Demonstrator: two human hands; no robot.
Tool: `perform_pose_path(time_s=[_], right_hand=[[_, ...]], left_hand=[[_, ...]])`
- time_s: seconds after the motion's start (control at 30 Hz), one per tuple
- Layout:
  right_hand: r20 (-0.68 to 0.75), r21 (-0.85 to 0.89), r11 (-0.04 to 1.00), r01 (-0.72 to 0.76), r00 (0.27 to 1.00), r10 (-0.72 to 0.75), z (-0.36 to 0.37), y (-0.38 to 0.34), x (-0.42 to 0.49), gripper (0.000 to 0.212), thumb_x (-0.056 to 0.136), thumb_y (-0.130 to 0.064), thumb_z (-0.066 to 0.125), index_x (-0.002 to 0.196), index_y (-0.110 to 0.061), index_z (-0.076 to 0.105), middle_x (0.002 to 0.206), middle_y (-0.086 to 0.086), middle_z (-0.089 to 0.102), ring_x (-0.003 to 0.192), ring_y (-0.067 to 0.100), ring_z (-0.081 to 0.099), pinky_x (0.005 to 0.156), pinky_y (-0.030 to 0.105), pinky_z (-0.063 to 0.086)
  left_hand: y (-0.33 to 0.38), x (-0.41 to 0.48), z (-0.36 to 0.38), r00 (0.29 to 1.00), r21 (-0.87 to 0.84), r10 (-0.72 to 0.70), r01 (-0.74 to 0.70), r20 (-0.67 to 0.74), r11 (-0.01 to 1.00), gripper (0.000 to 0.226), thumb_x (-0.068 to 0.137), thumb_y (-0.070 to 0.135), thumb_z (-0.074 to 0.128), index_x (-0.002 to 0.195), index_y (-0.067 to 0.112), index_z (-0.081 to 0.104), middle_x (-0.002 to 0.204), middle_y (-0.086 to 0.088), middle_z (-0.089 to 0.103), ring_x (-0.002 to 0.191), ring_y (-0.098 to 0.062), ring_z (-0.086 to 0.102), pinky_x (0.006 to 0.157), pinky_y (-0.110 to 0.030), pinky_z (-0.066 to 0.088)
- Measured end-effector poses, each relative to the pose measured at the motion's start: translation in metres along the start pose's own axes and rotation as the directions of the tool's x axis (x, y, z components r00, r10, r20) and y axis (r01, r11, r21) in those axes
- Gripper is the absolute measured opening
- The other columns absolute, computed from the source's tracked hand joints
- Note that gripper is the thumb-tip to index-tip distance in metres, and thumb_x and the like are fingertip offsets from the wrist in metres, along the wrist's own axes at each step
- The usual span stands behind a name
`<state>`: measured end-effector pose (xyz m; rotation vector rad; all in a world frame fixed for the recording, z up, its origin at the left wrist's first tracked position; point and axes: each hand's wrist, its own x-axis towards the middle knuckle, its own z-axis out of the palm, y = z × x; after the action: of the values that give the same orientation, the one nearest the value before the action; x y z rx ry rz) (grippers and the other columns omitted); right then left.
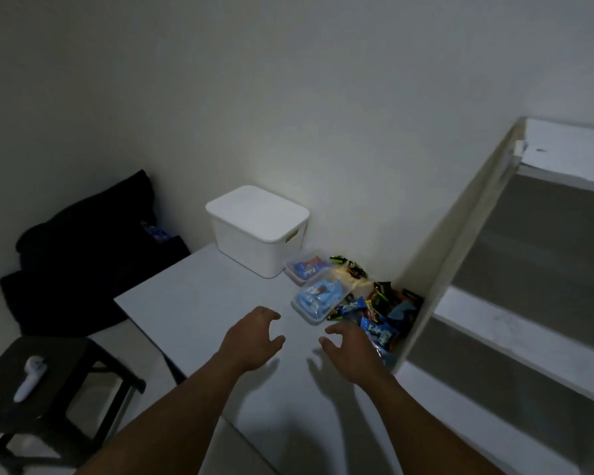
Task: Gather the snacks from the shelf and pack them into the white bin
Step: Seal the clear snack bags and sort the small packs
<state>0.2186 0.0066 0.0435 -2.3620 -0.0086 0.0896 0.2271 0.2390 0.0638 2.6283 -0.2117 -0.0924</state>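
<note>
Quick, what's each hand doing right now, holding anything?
Left hand: open, fingers curled, holding nothing.
Right hand: open, holding nothing, beside the snacks.

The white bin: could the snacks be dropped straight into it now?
No. The white bin has its lid on, which closes the top. Both hands, left and right, are empty above the surface, and the snack pile lies beside the bin.

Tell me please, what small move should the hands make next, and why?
Probably lift the lid off the white bin first. It is closed, so nothing can go in yet. Both the left hand and the right hand are open and empty above the white surface, and the snack pile lies loose beside the right hand.
</note>
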Motion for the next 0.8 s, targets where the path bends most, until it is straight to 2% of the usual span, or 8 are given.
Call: perform_pose_path(time_s=[0.13,0.27,0.37,0.47,0.53,0.63,0.8], right_hand=[[-0.021,0.056,0.993,-0.106,0.994,0.108,0.030,0.006,0.051,0.035,0.090,-0.039,0.066,0.118,-0.017,0.065,0.121,0.001,0.059,0.108,0.011,0.056,0.094,0.024,0.044],[0.031,0.096,0.965,-0.243,0.970,0.241,0.053,0.011,0.073,0.037,0.090,-0.040,0.065,0.118,-0.016,0.066,0.123,0.005,0.060,0.114,0.018,0.058,0.097,0.031,0.047],[0.029,0.094,0.946,-0.310,0.951,0.309,0.058,0.012,0.078,0.035,0.092,-0.037,0.063,0.119,-0.015,0.065,0.122,0.004,0.059,0.115,0.018,0.057,0.095,0.025,0.044],[0.010,0.108,0.920,-0.376,0.926,0.377,0.060,0.017,0.086,0.032,0.093,-0.031,0.063,0.121,-0.015,0.064,0.124,0.004,0.058,0.118,0.018,0.056,0.094,0.019,0.038],[-0.015,0.116,0.900,-0.420,0.905,0.425,0.063,0.020,0.093,0.033,0.093,-0.030,0.063,0.122,-0.015,0.064,0.126,0.005,0.058,0.120,0.019,0.056,0.096,0.020,0.038],[-0.065,0.117,0.872,-0.476,0.872,0.485,0.068,0.022,0.106,0.036,0.093,-0.028,0.063,0.126,-0.012,0.063,0.129,0.007,0.059,0.122,0.021,0.055,0.100,0.025,0.039],[-0.171,0.137,0.795,-0.591,0.776,0.607,0.080,0.017,0.127,0.038,0.093,-0.029,0.063,0.127,-0.012,0.061,0.131,0.007,0.059,0.121,0.020,0.055,0.099,0.024,0.038]], left_hand=[[-0.036,0.052,0.005,0.997,-0.022,-0.014,0.016,0.082,1.000,0.055,0.090,0.042,0.064,0.139,0.022,0.049,0.145,0.003,0.047,0.127,-0.015,0.049,0.103,-0.027,0.038],[-0.074,0.094,0.008,0.989,-0.018,0.008,-0.006,0.147,1.000,0.055,0.086,0.039,0.071,0.132,0.013,0.057,0.134,-0.005,0.057,0.119,-0.021,0.057,0.098,-0.027,0.044],[-0.090,0.120,0.011,0.979,-0.027,0.005,0.000,0.206,1.000,0.057,0.086,0.041,0.070,0.135,0.016,0.055,0.138,-0.004,0.054,0.120,-0.021,0.056,0.100,-0.033,0.047],[-0.098,0.147,0.019,0.953,0.000,0.037,-0.039,0.300,0.999,0.059,0.088,0.047,0.065,0.139,0.022,0.051,0.143,-0.001,0.048,0.124,-0.020,0.053,0.101,-0.034,0.046],[-0.104,0.168,0.027,0.936,0.007,0.064,-0.071,0.345,0.997,0.059,0.087,0.050,0.064,0.139,0.023,0.051,0.144,0.000,0.047,0.126,-0.019,0.051,0.103,-0.031,0.044],[-0.105,0.201,0.037,0.905,-0.044,0.163,-0.159,0.393,0.986,0.065,0.083,0.057,0.060,0.137,0.020,0.053,0.142,-0.001,0.050,0.126,-0.018,0.051,0.104,-0.027,0.039],[-0.099,0.255,0.047,0.837,-0.196,0.343,-0.284,0.427,0.938,0.056,0.085,0.035,0.072,0.133,0.013,0.055,0.132,-0.004,0.057,0.097,-0.014,0.063,0.088,-0.029,0.051]])
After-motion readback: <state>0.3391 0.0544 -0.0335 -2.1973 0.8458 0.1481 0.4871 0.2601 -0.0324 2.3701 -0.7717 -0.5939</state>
